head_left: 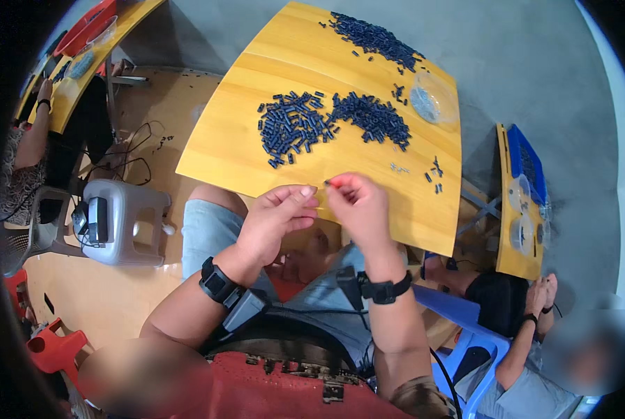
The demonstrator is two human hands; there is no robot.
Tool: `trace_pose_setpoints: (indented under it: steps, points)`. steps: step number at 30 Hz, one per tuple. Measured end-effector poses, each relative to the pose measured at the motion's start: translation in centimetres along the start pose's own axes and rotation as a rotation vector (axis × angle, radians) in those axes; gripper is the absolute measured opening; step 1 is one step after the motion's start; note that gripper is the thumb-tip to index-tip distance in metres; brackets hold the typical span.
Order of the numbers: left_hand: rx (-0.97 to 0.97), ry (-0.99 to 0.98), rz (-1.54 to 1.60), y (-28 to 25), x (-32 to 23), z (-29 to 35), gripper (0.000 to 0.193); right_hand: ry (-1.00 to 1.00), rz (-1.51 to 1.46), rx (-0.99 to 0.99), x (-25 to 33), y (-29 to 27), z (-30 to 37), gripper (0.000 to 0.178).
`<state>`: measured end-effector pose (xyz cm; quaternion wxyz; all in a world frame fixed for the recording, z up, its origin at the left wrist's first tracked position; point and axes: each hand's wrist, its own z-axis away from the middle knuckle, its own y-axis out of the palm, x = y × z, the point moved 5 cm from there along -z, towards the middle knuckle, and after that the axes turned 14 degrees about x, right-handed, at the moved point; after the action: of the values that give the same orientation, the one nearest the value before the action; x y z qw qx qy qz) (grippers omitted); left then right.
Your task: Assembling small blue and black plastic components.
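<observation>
Both my hands meet just over the near edge of a yellow wooden table (232,143). With thumb and fingertips, my right hand (360,209) pinches a small dark piece (328,183). Close beside it, my left hand (283,215) is closed in a pinch; whatever lies between its fingertips is too small to make out. Beyond my hands spread two piles of short dark cylindrical pieces, a left pile (291,127) and a right pile (374,120). A few tiny silvery parts (399,168) and loose dark pieces (436,174) lie right of my right hand.
A far pile (375,42) of dark pieces and a clear bowl (426,101) of silvery parts occupy the table's back. Left stands a grey stool (127,216) near floor cables (134,143). Co-workers sit at side tables, one with a blue tray (525,160); a blue chair (490,342) is lower right.
</observation>
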<state>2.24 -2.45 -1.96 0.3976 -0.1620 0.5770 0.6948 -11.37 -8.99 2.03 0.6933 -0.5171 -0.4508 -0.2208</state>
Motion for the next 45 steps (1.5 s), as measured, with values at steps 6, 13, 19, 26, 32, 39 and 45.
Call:
trace_pose_setpoints:
  steps: [6,13,19,26,32,39,45]
  points:
    - [0.027,0.064,0.028,0.8,2.4,3.1,0.019,-0.153,0.009,-0.022,1.7,2.1,5.4,0.013]
    - [0.056,0.129,0.040,2.0,2.4,5.1,0.015,-0.349,0.302,-0.159,4.7,2.3,8.9,0.013]
    - [0.090,-0.007,-0.109,1.8,2.3,6.1,0.014,-0.315,0.061,0.002,4.3,1.5,10.4,0.019]
    - [0.264,-0.039,-0.107,3.4,3.0,5.9,0.018,-0.328,0.013,0.043,4.2,0.2,11.8,0.027]
    - [0.329,-0.080,0.052,3.4,3.3,5.7,0.018,-0.314,0.031,-0.016,4.2,0.0,12.0,0.024]
    - [0.301,-0.039,0.006,3.1,3.6,5.7,0.017,-0.342,0.167,-0.020,4.5,0.4,11.8,0.021]
    - [0.314,-0.072,0.058,2.9,3.6,5.8,0.021,-0.313,0.035,-0.003,4.2,0.5,12.1,0.023]
